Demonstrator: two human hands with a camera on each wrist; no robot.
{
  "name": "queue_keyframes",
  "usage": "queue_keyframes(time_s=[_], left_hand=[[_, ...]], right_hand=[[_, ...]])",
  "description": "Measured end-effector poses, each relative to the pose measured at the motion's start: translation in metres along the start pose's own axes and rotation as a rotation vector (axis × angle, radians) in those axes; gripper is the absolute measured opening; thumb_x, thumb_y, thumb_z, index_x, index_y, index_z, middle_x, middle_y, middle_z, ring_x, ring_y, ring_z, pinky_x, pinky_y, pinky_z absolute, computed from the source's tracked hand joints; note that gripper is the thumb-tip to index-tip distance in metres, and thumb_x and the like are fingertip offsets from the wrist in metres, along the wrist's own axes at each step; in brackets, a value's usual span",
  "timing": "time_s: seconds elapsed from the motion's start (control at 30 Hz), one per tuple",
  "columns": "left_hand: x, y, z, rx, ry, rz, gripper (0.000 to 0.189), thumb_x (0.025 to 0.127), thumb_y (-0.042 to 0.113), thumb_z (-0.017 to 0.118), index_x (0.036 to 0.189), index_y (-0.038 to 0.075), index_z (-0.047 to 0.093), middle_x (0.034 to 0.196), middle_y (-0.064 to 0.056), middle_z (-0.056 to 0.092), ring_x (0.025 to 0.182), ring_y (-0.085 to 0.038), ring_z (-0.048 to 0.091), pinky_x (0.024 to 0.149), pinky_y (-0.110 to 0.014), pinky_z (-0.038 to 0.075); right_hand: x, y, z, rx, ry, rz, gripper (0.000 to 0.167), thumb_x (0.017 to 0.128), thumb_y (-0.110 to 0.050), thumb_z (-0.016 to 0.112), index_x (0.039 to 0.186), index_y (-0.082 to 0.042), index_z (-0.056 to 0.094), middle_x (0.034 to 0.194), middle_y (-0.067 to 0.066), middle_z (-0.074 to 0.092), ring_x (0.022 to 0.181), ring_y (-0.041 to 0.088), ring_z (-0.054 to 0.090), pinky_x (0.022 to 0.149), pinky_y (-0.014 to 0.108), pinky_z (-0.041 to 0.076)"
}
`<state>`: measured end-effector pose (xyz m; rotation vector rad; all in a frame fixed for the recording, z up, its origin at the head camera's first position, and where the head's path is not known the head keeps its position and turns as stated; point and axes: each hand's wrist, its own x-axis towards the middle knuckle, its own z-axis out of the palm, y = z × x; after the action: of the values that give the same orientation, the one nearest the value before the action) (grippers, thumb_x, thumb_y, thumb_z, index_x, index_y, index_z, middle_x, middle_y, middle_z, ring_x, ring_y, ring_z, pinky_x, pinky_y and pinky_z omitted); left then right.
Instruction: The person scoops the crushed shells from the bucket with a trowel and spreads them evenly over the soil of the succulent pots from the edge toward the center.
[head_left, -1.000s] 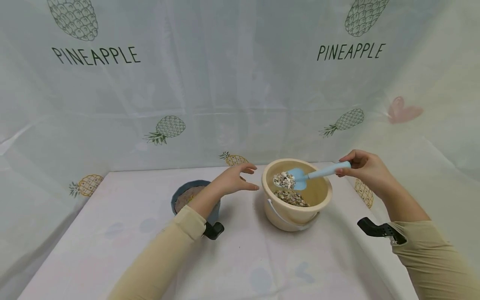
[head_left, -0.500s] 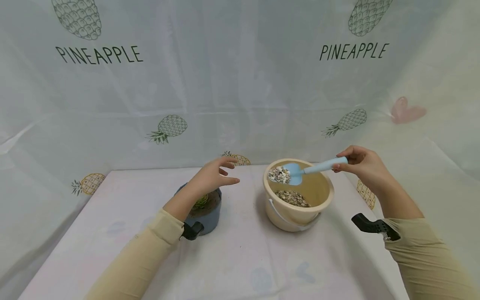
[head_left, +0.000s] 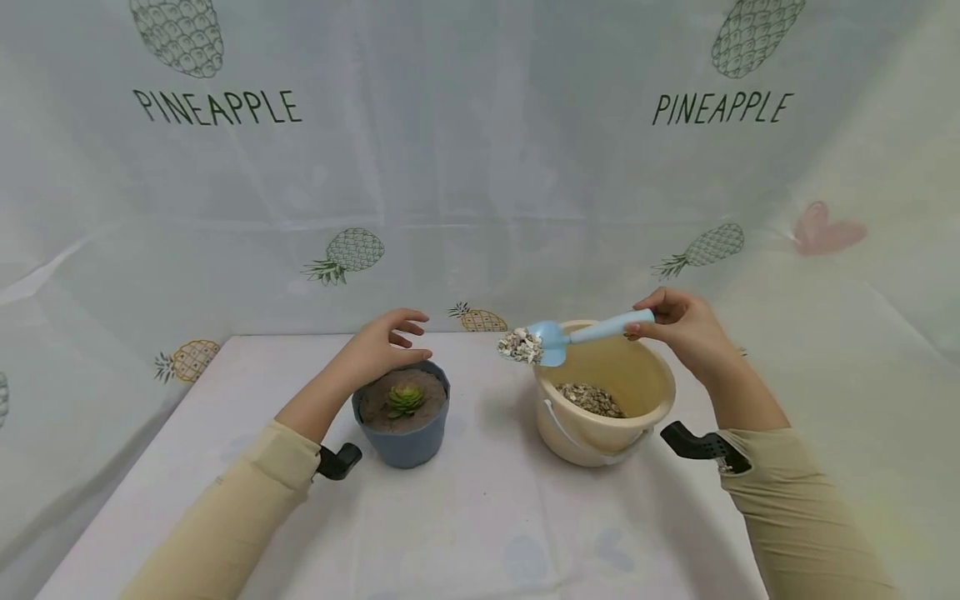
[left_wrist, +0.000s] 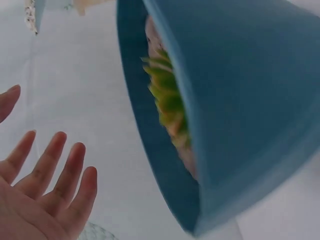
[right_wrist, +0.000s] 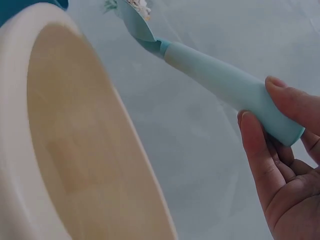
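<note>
My right hand (head_left: pixel 686 327) pinches the handle end of a light blue trowel (head_left: pixel 600 329), held above the bucket's far left rim. Its blade carries a heap of pale gravel (head_left: pixel 521 346). Below it stands a cream bucket (head_left: pixel 581 437) with more gravel (head_left: pixel 591 400) at the bottom. My left hand (head_left: pixel 384 343) is raised above the back rim of a blue-grey plant pot (head_left: pixel 405 450), fingers loosely bent and holding nothing. In the pot, a small green succulent (head_left: pixel 405 398) sits in brown soil. In the left wrist view the fingers (left_wrist: pixel 67 177) are spread beside the pot.
A white cloth (head_left: pixel 480 533) with faint prints covers the table. Behind it hangs a pale curtain (head_left: pixel 480 183) with pineapple prints. The bucket's white handle (head_left: pixel 592 450) hangs down its front. Pot and bucket stand apart with a gap of tablecloth between them.
The loaded trowel has moved left and a little up, from inside the bucket's mouth to its left rim. My left hand has moved left, uncovering the succulent pot.
</note>
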<state>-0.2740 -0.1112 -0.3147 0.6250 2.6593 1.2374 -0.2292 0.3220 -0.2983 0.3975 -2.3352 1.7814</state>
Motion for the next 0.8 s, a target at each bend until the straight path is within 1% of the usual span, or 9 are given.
queue_keyframes(time_s=[0.17, 0.33, 0.5, 0.67, 0.8], left_hand=[[-0.009, -0.011, -0.010, 0.006, 0.005, 0.015, 0.064, 0.090, 0.029, 0.073, 0.145, 0.014, 0.045, 0.136, -0.016, 0.052, 0.122, -0.038, 0.051, 0.095, -0.054, 0.043], [-0.023, -0.023, -0.019, -0.005, -0.003, 0.005, 0.065, 0.089, 0.029, 0.074, 0.144, 0.013, 0.044, 0.135, -0.016, 0.053, 0.121, -0.038, 0.052, 0.092, -0.053, 0.046], [-0.035, -0.030, -0.027, 0.012, 0.007, -0.016, 0.066, 0.088, 0.031, 0.074, 0.145, 0.016, 0.044, 0.136, -0.013, 0.053, 0.121, -0.035, 0.053, 0.090, -0.052, 0.047], [-0.049, -0.040, -0.033, 0.036, 0.010, -0.021, 0.065, 0.089, 0.028, 0.074, 0.145, 0.013, 0.044, 0.136, -0.016, 0.052, 0.120, -0.037, 0.052, 0.089, -0.052, 0.048], [-0.061, -0.051, -0.035, 0.054, 0.003, -0.035, 0.067, 0.088, 0.026, 0.075, 0.145, 0.011, 0.043, 0.138, -0.018, 0.051, 0.125, -0.040, 0.047, 0.093, -0.055, 0.045]], right_hand=[[0.007, -0.003, 0.024, 0.009, -0.035, 0.008, 0.020, 0.087, -0.003, 0.073, 0.103, 0.002, 0.063, 0.089, 0.002, 0.067, 0.076, 0.016, 0.069, 0.079, 0.026, 0.054], [0.010, -0.003, 0.050, 0.034, -0.083, 0.022, 0.022, 0.087, -0.007, 0.075, 0.103, 0.001, 0.062, 0.093, 0.006, 0.065, 0.078, 0.018, 0.069, 0.081, 0.029, 0.054], [0.016, -0.006, 0.072, 0.087, -0.109, 0.014, 0.021, 0.086, -0.004, 0.075, 0.102, 0.001, 0.063, 0.093, 0.012, 0.063, 0.078, 0.019, 0.070, 0.081, 0.032, 0.055], [0.020, -0.013, 0.097, 0.141, -0.107, 0.057, 0.021, 0.085, 0.002, 0.074, 0.102, 0.003, 0.062, 0.092, 0.011, 0.063, 0.076, 0.018, 0.069, 0.080, 0.034, 0.055], [0.022, -0.017, 0.118, 0.183, -0.125, 0.090, 0.023, 0.084, 0.005, 0.073, 0.102, 0.006, 0.061, 0.093, 0.010, 0.063, 0.076, 0.018, 0.070, 0.079, 0.037, 0.056]])
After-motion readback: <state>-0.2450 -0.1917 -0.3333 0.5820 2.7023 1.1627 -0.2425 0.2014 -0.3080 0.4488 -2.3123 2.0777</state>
